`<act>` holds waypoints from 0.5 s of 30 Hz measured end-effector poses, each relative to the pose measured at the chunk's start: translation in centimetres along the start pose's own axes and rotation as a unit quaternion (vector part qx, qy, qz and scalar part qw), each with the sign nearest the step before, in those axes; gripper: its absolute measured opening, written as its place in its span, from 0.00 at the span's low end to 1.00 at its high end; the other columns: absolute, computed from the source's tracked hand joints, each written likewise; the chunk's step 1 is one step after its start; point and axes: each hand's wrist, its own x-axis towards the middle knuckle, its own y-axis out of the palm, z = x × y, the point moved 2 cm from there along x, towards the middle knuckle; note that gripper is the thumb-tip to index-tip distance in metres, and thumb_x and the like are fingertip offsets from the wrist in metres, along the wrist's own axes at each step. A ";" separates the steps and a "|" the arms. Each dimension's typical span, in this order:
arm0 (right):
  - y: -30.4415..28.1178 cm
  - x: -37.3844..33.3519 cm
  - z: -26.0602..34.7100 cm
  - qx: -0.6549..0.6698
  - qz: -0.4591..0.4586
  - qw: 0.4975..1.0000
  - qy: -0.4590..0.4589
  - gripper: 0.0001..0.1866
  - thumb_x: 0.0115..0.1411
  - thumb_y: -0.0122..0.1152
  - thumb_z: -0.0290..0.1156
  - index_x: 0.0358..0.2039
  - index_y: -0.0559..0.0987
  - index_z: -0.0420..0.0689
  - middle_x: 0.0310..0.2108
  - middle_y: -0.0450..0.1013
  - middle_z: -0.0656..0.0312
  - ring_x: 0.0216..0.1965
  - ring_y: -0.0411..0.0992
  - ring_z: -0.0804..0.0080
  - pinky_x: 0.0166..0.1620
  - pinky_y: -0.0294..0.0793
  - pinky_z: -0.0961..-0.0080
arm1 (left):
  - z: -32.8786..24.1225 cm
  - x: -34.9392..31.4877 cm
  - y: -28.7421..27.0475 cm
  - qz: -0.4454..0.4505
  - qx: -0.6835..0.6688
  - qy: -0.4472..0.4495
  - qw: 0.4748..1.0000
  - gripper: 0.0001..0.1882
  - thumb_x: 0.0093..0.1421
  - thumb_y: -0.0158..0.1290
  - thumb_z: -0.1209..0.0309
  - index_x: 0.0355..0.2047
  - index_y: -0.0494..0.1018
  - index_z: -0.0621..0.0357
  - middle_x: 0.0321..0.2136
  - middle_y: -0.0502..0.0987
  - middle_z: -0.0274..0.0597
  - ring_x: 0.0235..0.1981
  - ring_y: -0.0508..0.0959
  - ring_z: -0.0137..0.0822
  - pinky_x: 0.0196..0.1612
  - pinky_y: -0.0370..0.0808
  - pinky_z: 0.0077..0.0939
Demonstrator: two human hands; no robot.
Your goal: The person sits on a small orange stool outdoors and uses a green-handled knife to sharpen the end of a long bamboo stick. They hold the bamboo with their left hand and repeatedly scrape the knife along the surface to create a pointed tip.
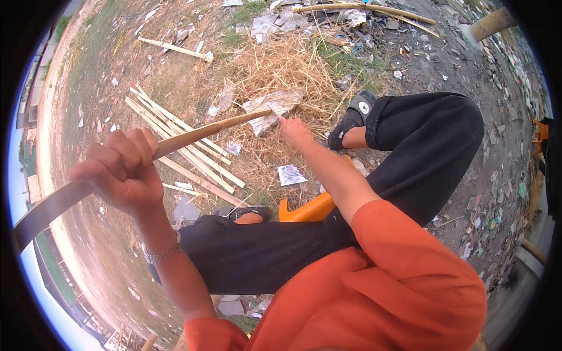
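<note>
My left hand (pixel 126 167) is wrapped round a long, slightly curved bamboo strip (pixel 205 130). The strip runs from the left rim of the view up to a narrow end near the middle. Close to that far end is my right hand (pixel 296 132), its fingers drawn together. What they hold, if anything, is too small or hidden to make out. Beyond the two hands, a pile of dry straw-like shavings (pixel 275 64) lies on the ground, with a crumpled plastic sheet (pixel 282 100) on it. Several pale split bamboo strips (pixel 187 153) lie in a loose bundle below the held strip.
An orange plastic seat or stool (pixel 310 209) shows between my legs. A bamboo piece (pixel 175 49) lies at the far left, and a longer bamboo pole (pixel 363 8) at the back. Rubble and litter cover the ground at right, near a thick post (pixel 493 24).
</note>
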 end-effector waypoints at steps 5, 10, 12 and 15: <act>-0.3 1.0 -0.8 -0.049 -0.002 0.999 0.005 0.33 0.67 0.34 0.53 0.39 0.79 0.36 0.40 0.75 0.41 0.45 0.74 0.48 0.48 0.72 0.56 | -0.2 0.2 -0.8 -0.030 0.020 0.012 0.999 0.28 0.66 0.34 0.44 0.15 0.50 0.48 0.11 0.48 0.27 0.12 0.49 0.24 0.20 0.53 0.23; -6.7 -0.5 3.3 -0.120 0.008 0.992 0.033 0.31 0.66 0.38 0.53 0.36 0.80 0.36 0.36 0.77 0.46 0.43 0.75 0.51 0.47 0.74 0.59 | -0.3 1.3 -2.4 -0.170 0.025 -0.012 0.985 0.26 0.68 0.39 0.51 0.15 0.48 0.48 0.12 0.47 0.27 0.15 0.49 0.25 0.25 0.54 0.23; -9.2 -2.9 6.4 -0.036 0.014 0.999 -0.012 0.32 0.67 0.33 0.51 0.33 0.78 0.34 0.32 0.76 0.45 0.37 0.76 0.53 0.42 0.74 0.59 | -0.1 1.6 -2.5 -0.203 0.015 -0.015 0.979 0.26 0.67 0.43 0.53 0.15 0.49 0.47 0.12 0.47 0.28 0.15 0.49 0.25 0.27 0.56 0.24; -11.6 -8.3 10.4 0.106 0.093 0.988 -0.061 0.33 0.69 0.28 0.47 0.36 0.77 0.32 0.32 0.75 0.42 0.34 0.75 0.52 0.39 0.73 0.57 | -0.2 1.7 -2.0 -0.198 0.015 -0.009 0.980 0.26 0.66 0.46 0.54 0.14 0.50 0.47 0.11 0.49 0.28 0.14 0.50 0.25 0.26 0.58 0.25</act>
